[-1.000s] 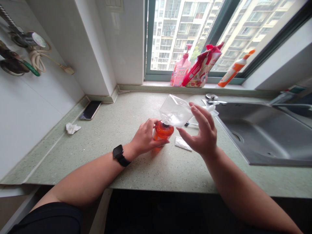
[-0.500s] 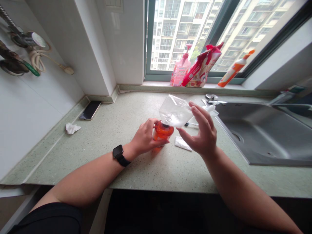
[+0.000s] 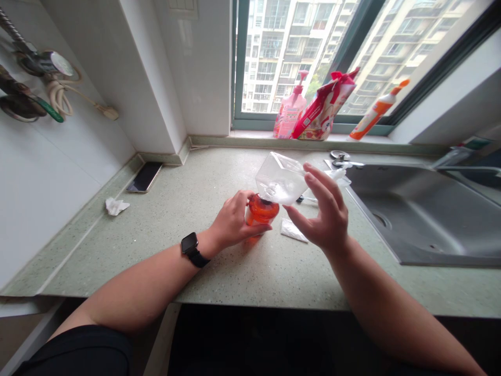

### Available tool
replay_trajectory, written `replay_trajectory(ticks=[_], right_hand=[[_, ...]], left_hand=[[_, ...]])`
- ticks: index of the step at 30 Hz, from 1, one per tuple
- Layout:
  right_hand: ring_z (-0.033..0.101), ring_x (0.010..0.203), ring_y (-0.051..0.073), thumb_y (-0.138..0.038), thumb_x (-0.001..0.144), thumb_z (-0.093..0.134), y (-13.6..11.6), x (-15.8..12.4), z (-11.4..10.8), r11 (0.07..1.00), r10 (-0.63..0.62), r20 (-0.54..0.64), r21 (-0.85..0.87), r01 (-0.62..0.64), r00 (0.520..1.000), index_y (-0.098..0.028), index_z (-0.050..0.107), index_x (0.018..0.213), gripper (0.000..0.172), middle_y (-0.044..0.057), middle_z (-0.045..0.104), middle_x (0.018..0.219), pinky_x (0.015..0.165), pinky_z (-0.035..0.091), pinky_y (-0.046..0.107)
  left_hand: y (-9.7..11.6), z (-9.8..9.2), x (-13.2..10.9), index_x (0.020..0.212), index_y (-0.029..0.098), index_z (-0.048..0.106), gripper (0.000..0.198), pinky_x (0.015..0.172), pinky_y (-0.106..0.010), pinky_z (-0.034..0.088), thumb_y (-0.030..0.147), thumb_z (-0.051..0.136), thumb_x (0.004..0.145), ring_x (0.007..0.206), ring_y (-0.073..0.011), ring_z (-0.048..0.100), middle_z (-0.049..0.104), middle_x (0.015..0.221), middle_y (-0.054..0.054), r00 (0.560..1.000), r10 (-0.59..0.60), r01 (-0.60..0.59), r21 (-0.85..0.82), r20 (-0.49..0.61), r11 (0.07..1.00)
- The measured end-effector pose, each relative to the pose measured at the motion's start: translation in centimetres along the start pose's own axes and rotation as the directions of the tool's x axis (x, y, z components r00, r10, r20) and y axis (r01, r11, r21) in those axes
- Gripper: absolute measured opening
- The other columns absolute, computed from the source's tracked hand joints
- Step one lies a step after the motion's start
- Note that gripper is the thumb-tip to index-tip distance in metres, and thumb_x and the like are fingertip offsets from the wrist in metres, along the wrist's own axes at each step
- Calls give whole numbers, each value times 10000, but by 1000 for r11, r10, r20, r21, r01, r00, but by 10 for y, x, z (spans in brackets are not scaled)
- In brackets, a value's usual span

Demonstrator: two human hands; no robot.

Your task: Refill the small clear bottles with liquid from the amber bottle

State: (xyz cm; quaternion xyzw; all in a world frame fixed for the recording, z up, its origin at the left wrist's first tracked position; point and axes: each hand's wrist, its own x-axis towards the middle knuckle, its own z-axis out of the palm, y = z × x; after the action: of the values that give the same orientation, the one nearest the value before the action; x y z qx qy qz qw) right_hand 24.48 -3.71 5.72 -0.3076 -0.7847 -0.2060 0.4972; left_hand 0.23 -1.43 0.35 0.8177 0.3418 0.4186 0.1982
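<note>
"Since the left hand [image 3: 235, 222] is so near the middle of the frame, can you see what it holds?"

"Yes, its fingers and thumb are closed round the orange bottle [image 3: 264, 213], on the speckled green counter [image 3: 219, 277]. There's a black watch [image 3: 189, 243] on that wrist."

"And the right hand [image 3: 329, 214]?"

"That one is just right of the middle, gripping the clear container [image 3: 279, 175] at its right end. I see fingertips up on the side and the tip of the thumb by the lower edge."

"How does the container sit?"

"Tilted, a little right of centre, over the top of the orange bottle. Whether the two touch, I can't tell from here."

"What lies close by?"

"A small white packet [image 3: 293, 230], on the counter between the hands, a bit below the container."

"And farther off?"

"Over at the left of the frame, a phone [image 3: 144, 176] lies flat with a crumpled tissue [image 3: 116, 206] near it. The steel sink [image 3: 422, 209] fills the right side. Toward the upper right, along the window sill [image 3: 254, 134], I make out a pink pump bottle [image 3: 290, 110], a red bag [image 3: 329, 107] just beside it, and an orange-and-white bottle [image 3: 373, 115]"
</note>
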Motion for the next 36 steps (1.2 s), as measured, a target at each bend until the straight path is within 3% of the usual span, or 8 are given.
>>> replay_trajectory(ticks=[29,36], right_hand=[[614,1421,375,-294,903,772,-1,1,0,1000,-13,19,-10,13,1000,-361,351,1668,876,102,557,1616,1108,582,635],[615,1421,371,-265,885,798,0,0,-1,999,-34,5,-5,34,999,-309,380,1661,882,123,560,1614,1120,581,613]], left_hand=[[1,0,0,1293,234,493,773,969,-511,577,700,847,788,1120,-321,691,681,1238,-132,1000,-10,10,15,7,1000],[0,0,0,1285,224,495,776,972,-510,571,703,847,786,1116,-324,688,680,1244,-138,1000,-16,16,5,12,1000]])
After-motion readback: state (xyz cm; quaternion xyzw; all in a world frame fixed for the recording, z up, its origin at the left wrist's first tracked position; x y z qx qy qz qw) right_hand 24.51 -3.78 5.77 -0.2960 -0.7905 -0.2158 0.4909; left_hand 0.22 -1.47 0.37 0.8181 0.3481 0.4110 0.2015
